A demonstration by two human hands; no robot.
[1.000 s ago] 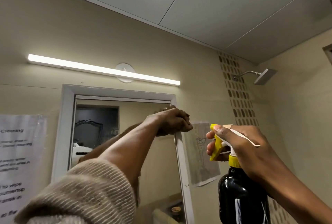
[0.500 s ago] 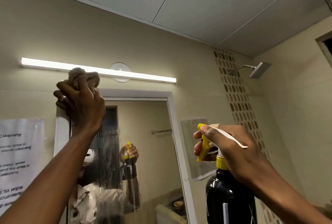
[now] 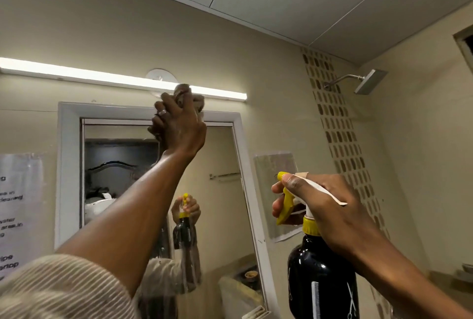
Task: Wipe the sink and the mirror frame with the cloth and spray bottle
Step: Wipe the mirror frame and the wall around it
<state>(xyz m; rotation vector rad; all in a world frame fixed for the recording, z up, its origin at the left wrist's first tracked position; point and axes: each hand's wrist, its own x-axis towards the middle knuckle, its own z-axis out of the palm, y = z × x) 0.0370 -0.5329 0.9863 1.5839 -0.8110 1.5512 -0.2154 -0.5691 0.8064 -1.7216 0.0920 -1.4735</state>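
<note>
Fingers (image 3: 163,114) of left hand (image 3: 179,127) curled tight round bunched cloth (image 3: 188,95), pressed at top rail of mirror frame (image 3: 69,139). Right hand (image 3: 325,203) grips spray bottle (image 3: 320,280) neck, forefinger on yellow trigger (image 3: 286,206); bottle upright, right of frame, apart from it.

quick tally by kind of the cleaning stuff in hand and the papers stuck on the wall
cloth: 1, bunched in the left hand at the top of the mirror frame
spray bottle: 1, held by the right hand
papers: 2, notice and sheet
total: 4
</note>
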